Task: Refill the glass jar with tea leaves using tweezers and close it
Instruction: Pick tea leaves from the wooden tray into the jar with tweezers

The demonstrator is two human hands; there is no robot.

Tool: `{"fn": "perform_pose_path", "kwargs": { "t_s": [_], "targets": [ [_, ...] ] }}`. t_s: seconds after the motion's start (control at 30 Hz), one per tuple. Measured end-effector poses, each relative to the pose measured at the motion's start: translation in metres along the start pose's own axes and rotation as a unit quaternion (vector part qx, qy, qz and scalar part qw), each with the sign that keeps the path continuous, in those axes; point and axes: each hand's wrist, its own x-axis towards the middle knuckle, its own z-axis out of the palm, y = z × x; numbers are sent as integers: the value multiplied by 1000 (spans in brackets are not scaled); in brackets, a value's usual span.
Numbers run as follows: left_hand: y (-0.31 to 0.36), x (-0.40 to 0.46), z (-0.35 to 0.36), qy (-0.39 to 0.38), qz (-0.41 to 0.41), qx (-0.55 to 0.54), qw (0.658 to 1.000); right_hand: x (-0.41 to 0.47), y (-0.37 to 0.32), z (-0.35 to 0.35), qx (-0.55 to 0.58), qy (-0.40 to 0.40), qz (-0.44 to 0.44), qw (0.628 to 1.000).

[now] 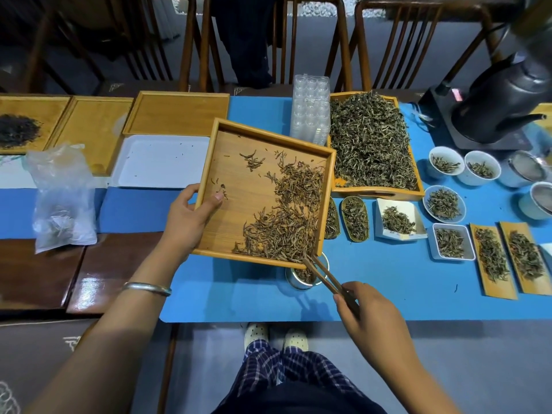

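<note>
Risk: your left hand grips tilted tray; right hand pinches tweezers; leaves may overshoot jar at 5 o'clock corner.

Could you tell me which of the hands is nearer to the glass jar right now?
The right hand is nearer, just right of and below the glass jar, holding the tweezers over it. The left hand grips the wooden tray's far left edge.
</note>
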Motion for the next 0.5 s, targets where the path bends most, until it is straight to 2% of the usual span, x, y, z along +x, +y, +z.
{"fn": "perform_pose_path", "kwargs": {
  "t_s": [0.13,0.37,0.5],
  "targets": [
    [0,0,1,1,-1,-1,1000,-4,2,1,8,-18,7,1000],
    [-1,-1,-1,0,1,-2,1000,6,-3,-9,20,29,-17,999],
    [0,-1,0,3,5,-7,1000,20,-12,-5,4,23,-30,999]
  ]
}}
